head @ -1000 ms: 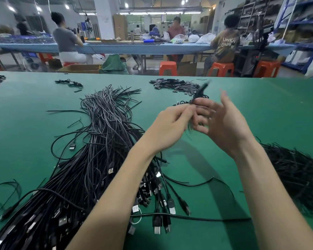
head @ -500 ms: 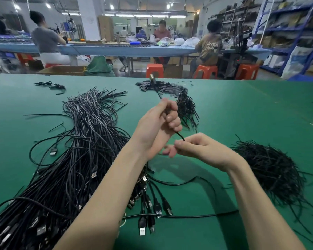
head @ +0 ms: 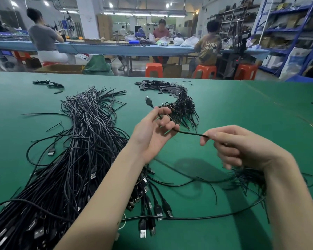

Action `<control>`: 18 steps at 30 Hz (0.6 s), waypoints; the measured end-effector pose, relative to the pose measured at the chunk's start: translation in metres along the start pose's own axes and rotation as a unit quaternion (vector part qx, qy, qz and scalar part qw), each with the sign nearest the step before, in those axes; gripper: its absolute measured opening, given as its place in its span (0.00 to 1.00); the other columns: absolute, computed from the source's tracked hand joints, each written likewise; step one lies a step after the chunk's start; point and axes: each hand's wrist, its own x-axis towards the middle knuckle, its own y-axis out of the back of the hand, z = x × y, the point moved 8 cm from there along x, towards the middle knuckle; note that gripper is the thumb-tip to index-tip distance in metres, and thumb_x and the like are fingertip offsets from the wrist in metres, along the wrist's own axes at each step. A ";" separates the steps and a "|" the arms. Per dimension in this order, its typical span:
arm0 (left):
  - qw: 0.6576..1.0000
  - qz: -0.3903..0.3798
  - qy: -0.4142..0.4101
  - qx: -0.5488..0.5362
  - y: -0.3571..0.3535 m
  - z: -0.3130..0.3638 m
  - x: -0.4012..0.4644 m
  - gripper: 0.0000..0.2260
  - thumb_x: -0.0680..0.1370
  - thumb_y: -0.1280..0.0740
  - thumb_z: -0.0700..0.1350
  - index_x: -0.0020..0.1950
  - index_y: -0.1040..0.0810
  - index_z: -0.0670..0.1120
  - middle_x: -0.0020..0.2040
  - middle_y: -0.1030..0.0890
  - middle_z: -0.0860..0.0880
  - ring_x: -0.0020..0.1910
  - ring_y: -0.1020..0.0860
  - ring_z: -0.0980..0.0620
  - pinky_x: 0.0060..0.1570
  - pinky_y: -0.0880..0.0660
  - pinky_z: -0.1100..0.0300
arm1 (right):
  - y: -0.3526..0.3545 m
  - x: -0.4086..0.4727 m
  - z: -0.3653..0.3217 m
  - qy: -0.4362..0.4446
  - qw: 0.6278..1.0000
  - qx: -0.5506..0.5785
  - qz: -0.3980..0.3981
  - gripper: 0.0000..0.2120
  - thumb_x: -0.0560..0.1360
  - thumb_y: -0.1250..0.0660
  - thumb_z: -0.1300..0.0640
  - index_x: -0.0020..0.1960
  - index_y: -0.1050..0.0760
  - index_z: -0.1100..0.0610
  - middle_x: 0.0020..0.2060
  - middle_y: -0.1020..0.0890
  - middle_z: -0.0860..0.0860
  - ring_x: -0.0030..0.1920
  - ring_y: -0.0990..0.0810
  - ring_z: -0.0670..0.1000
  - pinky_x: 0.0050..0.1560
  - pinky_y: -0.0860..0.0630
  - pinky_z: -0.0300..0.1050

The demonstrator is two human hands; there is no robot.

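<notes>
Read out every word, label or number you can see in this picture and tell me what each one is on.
"UNKN" above "OWN": on the back of the brown shirt of a person seated at the far bench.
Goods on the blue shelves: any print is too blurred to read.
USB plugs on the table: no readable marking.
held cable: no print visible.

Single head-worn wide-angle view, facing forward and down, close over green table point(head: 242, 109) (workshop beyond).
</notes>
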 end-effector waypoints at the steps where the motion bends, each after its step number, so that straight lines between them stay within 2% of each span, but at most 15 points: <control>1: 1.000 0.005 0.002 0.008 0.001 -0.002 0.000 0.14 0.86 0.46 0.48 0.49 0.27 0.42 0.30 0.37 0.51 0.28 0.33 0.53 0.39 0.22 0.59 | 0.003 -0.003 0.000 -0.004 1.000 0.005 -0.003 0.23 0.69 0.23 0.40 0.50 0.17 0.60 0.22 0.38 0.45 0.19 0.37 0.45 0.23 0.30 0.37; 3: 0.999 0.010 0.007 0.030 0.002 -0.007 0.001 0.13 0.86 0.45 0.49 0.50 0.26 0.43 0.30 0.39 0.51 0.27 0.33 0.53 0.38 0.22 0.58 | 0.011 -0.011 0.004 -0.026 1.000 -0.011 -0.001 0.28 0.68 0.22 0.39 0.55 0.17 0.60 0.24 0.37 0.46 0.19 0.42 0.43 0.20 0.39 0.32; 5: 0.998 0.019 0.003 0.066 0.004 -0.010 0.001 0.13 0.86 0.45 0.49 0.50 0.26 0.43 0.30 0.39 0.51 0.27 0.34 0.53 0.37 0.23 0.58 | 0.022 -0.013 0.011 -0.060 0.994 -0.083 0.023 0.23 0.71 0.26 0.41 0.56 0.17 0.58 0.27 0.32 0.49 0.22 0.42 0.44 0.21 0.42 0.33; 8: 0.993 0.038 -0.008 0.109 0.008 -0.013 0.004 0.15 0.86 0.47 0.50 0.48 0.27 0.43 0.29 0.37 0.52 0.27 0.36 0.54 0.35 0.27 0.60 | 0.027 -0.008 0.019 -0.093 0.977 -0.183 0.057 0.14 0.77 0.32 0.45 0.54 0.15 0.53 0.32 0.24 0.51 0.27 0.36 0.47 0.27 0.37 0.36; 10: 0.991 0.041 -0.015 0.123 0.010 -0.012 0.005 0.16 0.87 0.48 0.49 0.48 0.27 0.43 0.30 0.34 0.53 0.27 0.36 0.55 0.35 0.28 0.61 | 0.018 -0.001 0.020 -0.086 0.976 -0.196 0.035 0.13 0.79 0.33 0.45 0.53 0.15 0.52 0.33 0.22 0.51 0.29 0.32 0.47 0.29 0.33 0.36; 14: 0.992 0.012 -0.039 0.122 0.008 -0.004 0.007 0.15 0.87 0.48 0.48 0.50 0.25 0.43 0.33 0.27 0.52 0.30 0.32 0.55 0.38 0.24 0.61 | -0.009 0.011 0.030 -0.092 0.980 -0.163 -0.070 0.14 0.79 0.31 0.45 0.49 0.15 0.54 0.26 0.29 0.48 0.24 0.37 0.46 0.25 0.39 0.33; 16: 0.994 -0.023 -0.049 0.094 0.002 0.000 0.005 0.16 0.86 0.47 0.47 0.50 0.23 0.42 0.35 0.24 0.51 0.33 0.26 0.54 0.43 0.21 0.59 | -0.007 0.016 0.043 -0.139 0.974 -0.172 -0.043 0.15 0.76 0.30 0.42 0.44 0.16 0.54 0.26 0.32 0.48 0.25 0.39 0.46 0.26 0.41 0.35; 18: 0.994 -0.064 -0.047 0.073 -0.005 0.001 0.001 0.18 0.86 0.46 0.47 0.49 0.20 0.41 0.37 0.20 0.48 0.37 0.20 0.51 0.49 0.20 0.56 | 0.004 0.021 0.051 -0.175 0.968 -0.178 0.031 0.16 0.75 0.30 0.42 0.42 0.19 0.55 0.26 0.33 0.47 0.25 0.38 0.47 0.27 0.41 0.37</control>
